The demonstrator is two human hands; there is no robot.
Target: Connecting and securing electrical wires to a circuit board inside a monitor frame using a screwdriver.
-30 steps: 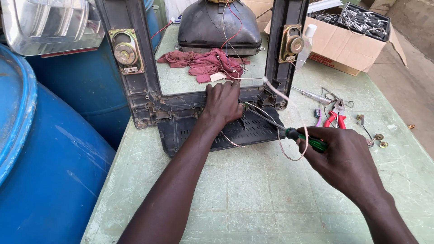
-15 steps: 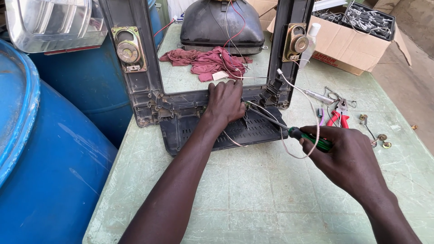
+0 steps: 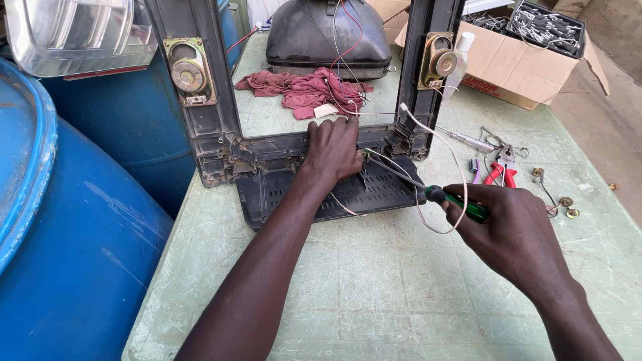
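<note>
Left hand (image 3: 336, 148) fingers curled over frame (image 3: 221, 144) bottom rail, upright on table (image 3: 374, 281). Right hand (image 3: 511, 230) clamped on one screwdriver (image 3: 428, 190), tip at rail. Two speakers (image 3: 188, 71); one brown box (image 3: 518, 63) behind, right.

frame (image 3: 221, 144): matt dusty plastic | screwdriver (image 3: 428, 192): metal shaft (glossy green handle) | rag (image 3: 301, 90): red cloth | box (image 3: 515, 63): cardboard
</note>
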